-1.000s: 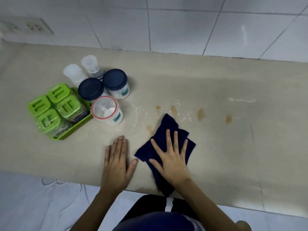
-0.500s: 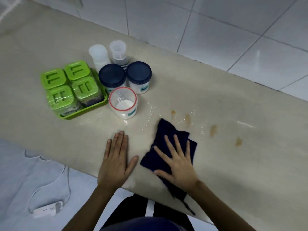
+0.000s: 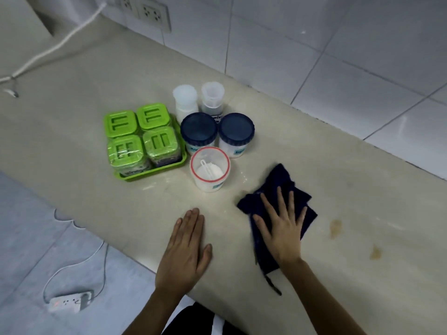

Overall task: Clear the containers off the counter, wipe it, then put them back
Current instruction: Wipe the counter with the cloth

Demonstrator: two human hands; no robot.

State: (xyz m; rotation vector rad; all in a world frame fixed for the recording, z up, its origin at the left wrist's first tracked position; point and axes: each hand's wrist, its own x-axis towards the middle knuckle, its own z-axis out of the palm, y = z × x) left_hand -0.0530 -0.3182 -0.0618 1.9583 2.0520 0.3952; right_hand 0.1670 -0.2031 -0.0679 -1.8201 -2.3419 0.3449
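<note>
My right hand [image 3: 281, 229] lies flat, fingers spread, pressing a dark blue cloth [image 3: 283, 182] onto the beige counter [image 3: 326, 180]. Flat on the counter near its front edge rests my left hand [image 3: 185, 250], holding nothing. Left of the cloth stand the containers: a clear red-rimmed tub [image 3: 210, 168] with a white scoop inside, two navy-lidded jars [image 3: 198, 129] [image 3: 236, 132], two small translucent bottles [image 3: 185, 99] [image 3: 212, 96], and a green tray [image 3: 180, 163] carrying several green-lidded boxes [image 3: 137, 135]. Two brown stains [image 3: 336, 227] [image 3: 375, 252] mark the counter right of the cloth.
A tiled wall [image 3: 338, 44] runs behind the counter, with sockets [image 3: 152, 13] at the top left and a white cable [image 3: 55, 48] trailing from them. On the floor at the lower left lies a power strip [image 3: 70, 302] with its cord.
My right hand has slid the cloth forward over the spilled grains and brown spots near the tub, which no longer show. The camera has swung left; my left hand stays put.
</note>
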